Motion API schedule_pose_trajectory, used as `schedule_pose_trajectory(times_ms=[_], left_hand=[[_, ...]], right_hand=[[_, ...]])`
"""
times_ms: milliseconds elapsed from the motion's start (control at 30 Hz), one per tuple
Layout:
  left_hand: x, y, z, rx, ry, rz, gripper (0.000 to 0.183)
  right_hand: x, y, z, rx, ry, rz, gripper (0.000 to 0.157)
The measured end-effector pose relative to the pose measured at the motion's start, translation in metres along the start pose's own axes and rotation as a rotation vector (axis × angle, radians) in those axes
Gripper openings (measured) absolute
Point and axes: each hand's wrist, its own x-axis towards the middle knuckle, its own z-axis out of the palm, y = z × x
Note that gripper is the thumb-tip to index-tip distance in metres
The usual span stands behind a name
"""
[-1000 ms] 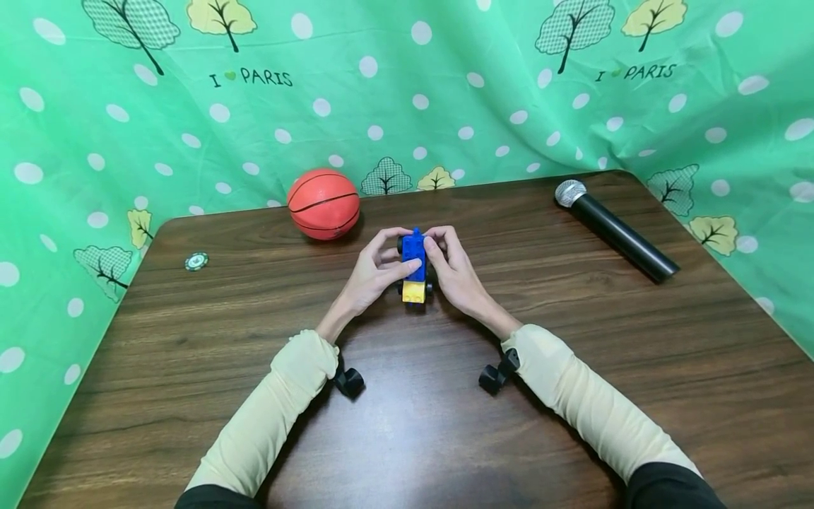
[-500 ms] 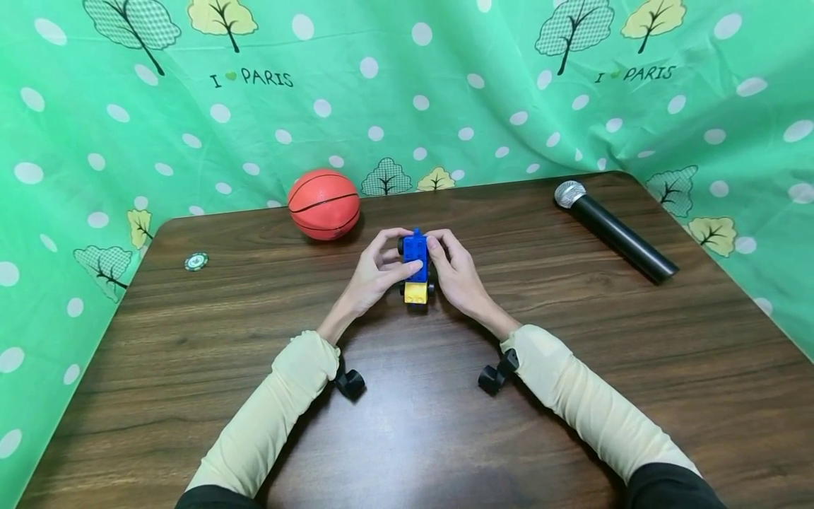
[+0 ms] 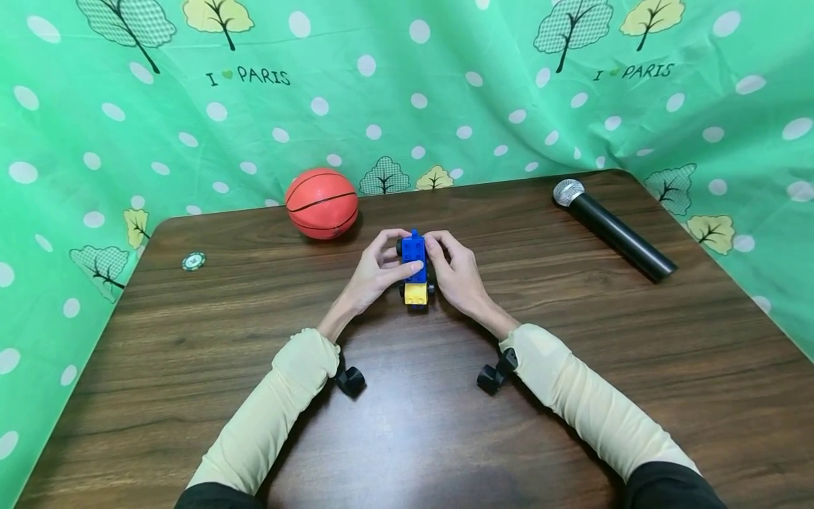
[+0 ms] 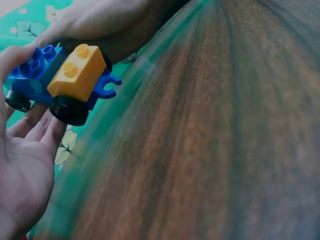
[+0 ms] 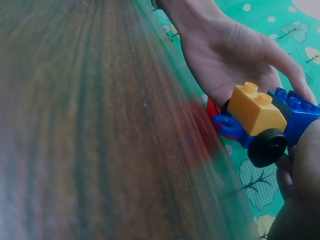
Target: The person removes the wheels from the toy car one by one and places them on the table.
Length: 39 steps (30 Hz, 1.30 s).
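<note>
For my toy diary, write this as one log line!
left hand grip: toy car; right hand grip: toy car; ball, microphone: on table

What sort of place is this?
Probably an indoor play or filming corner: there's a wooden table, a green polka-dot cloth behind it, and a blue-and-yellow toy car.

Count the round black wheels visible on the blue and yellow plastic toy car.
3: the near left wheel and near right wheel, by the yellow block, and the far left wheel, by the blue block. A fourth may be hidden by the right hand.
</note>
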Motion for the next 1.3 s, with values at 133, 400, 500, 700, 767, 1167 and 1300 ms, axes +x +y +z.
schedule_pose_trajectory(times_ms=[133,400,500,700,767,1167,1300], left_hand=[[0.000,0.000,0.001,0.023,-0.006,-0.009,0.046],[0.002,-0.001,0.005,0.030,-0.021,-0.005,0.040],[0.003,-0.001,0.007,0.034,-0.015,-0.002,0.040],[0.002,0.000,0.008,0.040,-0.002,-0.002,0.040],[0.002,0.001,0.008,0.040,-0.001,-0.005,0.039],[0.002,-0.003,-0.003,0.037,-0.029,-0.070,0.041],[0.003,-0.004,-0.007,-0.010,-0.053,-0.093,0.044]], right_hand=[[0.000,0.000,-0.001,-0.041,0.013,-0.052,0.023],[0.001,0.003,-0.002,-0.167,0.101,-0.179,0.017],[0.001,0.004,-0.001,-0.168,0.129,-0.180,0.017],[0.001,0.002,0.001,-0.174,0.143,-0.165,0.019],[0.000,0.002,0.001,-0.192,0.137,-0.169,0.019],[0.002,0.003,-0.002,-0.315,-0.002,-0.278,0.015],[0.002,0.004,-0.002,-0.351,-0.041,-0.302,0.016]])
